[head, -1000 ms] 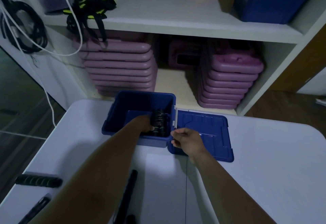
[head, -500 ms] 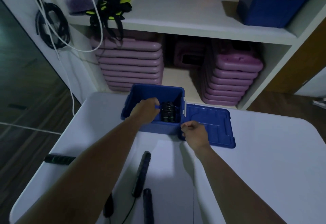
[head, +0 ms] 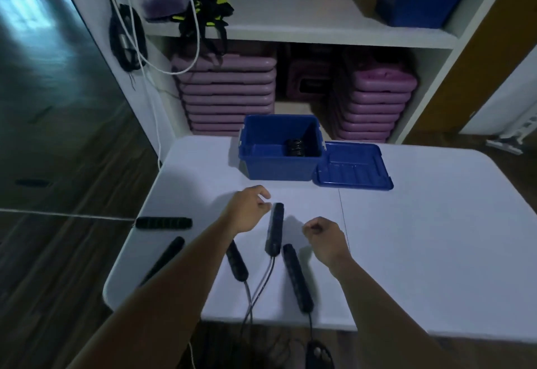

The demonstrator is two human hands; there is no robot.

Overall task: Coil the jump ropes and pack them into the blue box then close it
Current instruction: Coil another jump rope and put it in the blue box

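Now the left grip (head: 250,213) hovers loosely curled and empty beside a jump rope handle (head: 275,229); the right grip (head: 327,239) is fisted, empty. Beyond both, the open blue box (head: 279,166) holds one coiled rope (head: 295,148).

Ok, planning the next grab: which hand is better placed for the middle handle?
Left, probably: the left hand is open beside the middle handle; the right hand is fisted and farther off.
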